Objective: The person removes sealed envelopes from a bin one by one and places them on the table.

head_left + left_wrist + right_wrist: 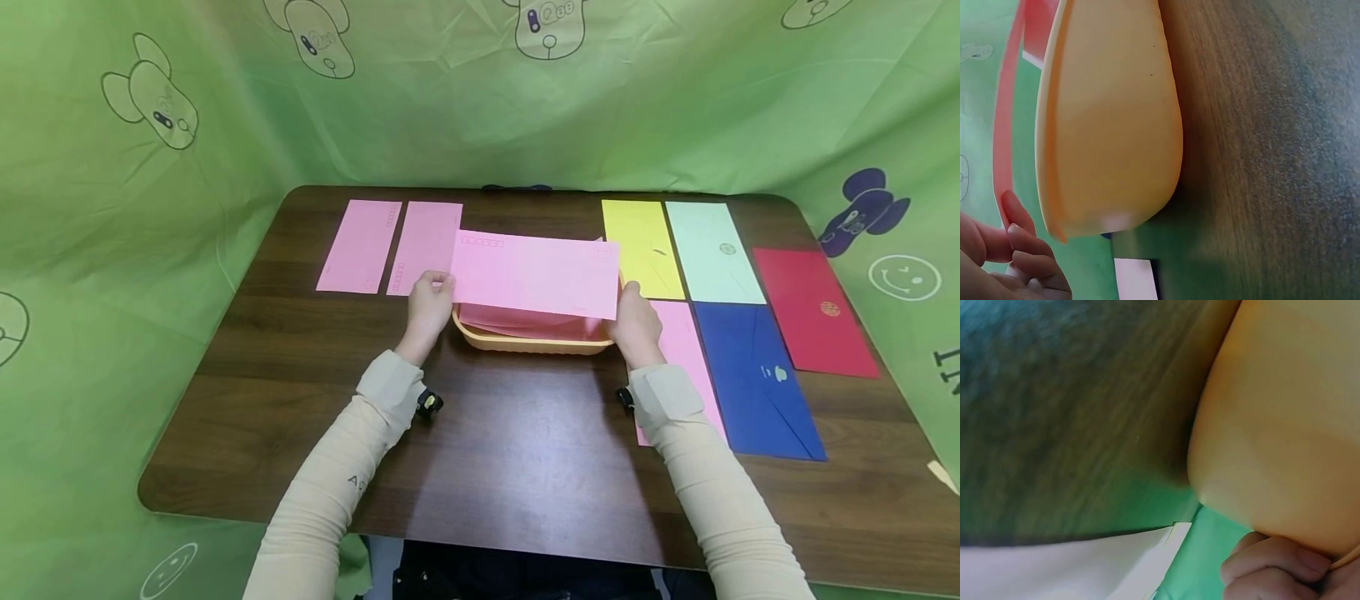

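A pink envelope [536, 275] with small printed boxes is held lengthwise between both hands, above a yellow-orange basket [532, 343]. My left hand [430, 307] pinches its left end between thumb and fingers, and the left wrist view has that envelope [1004, 125] edge-on beside the basket wall [1110, 125]. At the other end, my right hand [636, 327] grips the lower right corner. Its curled fingers [1279, 559] are right at the basket's side in the right wrist view, where the envelope is hidden. More pink envelopes [525, 322] lie inside the basket.
Two pink envelopes [360, 246] lie at the back left of the brown table [300, 375]. On the right are yellow [637, 250], mint [708, 250], red [810, 308] and blue [750, 375] envelopes. Another pink envelope [681, 342] is partly under the right forearm.
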